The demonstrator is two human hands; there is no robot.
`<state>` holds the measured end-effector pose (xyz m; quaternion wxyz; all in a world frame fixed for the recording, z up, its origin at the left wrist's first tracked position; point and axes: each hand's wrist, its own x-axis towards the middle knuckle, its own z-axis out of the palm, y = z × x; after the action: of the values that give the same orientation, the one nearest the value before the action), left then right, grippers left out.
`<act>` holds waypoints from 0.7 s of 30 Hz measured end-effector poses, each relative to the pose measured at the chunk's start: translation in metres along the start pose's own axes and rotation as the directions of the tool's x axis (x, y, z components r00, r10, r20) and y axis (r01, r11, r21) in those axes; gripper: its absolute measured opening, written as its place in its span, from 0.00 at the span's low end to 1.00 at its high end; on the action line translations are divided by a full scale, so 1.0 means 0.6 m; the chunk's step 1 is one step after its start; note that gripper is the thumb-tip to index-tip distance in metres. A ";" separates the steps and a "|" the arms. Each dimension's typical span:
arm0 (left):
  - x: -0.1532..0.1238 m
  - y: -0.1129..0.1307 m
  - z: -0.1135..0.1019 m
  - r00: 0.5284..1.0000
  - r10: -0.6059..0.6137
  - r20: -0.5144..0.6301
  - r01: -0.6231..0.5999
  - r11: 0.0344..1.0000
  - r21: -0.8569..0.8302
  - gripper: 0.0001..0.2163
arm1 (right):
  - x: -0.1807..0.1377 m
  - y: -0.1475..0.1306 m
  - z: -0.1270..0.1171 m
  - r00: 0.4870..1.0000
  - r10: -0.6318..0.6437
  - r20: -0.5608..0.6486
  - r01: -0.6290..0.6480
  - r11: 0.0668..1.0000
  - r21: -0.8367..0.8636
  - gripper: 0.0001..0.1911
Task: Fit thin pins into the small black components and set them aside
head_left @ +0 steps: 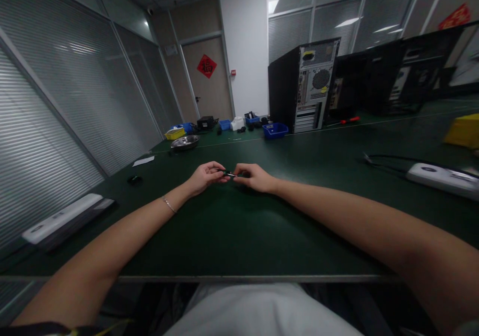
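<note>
My left hand (205, 176) and my right hand (255, 177) meet over the middle of the green table (239, 236), both arms stretched forward. Between their fingertips is a small dark object with a thin metal part (229, 174); it is too small to name. The fingers of both hands are pinched closed on it. A thin bracelet circles my left wrist. The hands rest just above or on the table top; I cannot tell which.
A white power strip (62, 218) lies at the left edge, another (443, 178) with a black cable at the right. A small black item (134, 179), a paper slip (143, 161), a metal bowl (185, 142), blue bins (275, 130), a computer tower (303, 89) and a red-handled screwdriver (346, 120) stand farther back.
</note>
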<state>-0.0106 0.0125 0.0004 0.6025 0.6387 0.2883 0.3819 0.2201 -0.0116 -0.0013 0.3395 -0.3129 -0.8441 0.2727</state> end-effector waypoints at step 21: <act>-0.003 0.007 0.010 0.998 -0.060 0.020 0.061 0.995 -0.076 0.17 | 0.002 0.000 0.005 1.000 -0.005 0.020 0.004 0.999 0.043 0.11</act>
<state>-0.0072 0.0073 0.0042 0.6405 0.6094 0.2871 0.3687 0.2170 -0.0114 -0.0028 0.3383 -0.3008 -0.8421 0.2929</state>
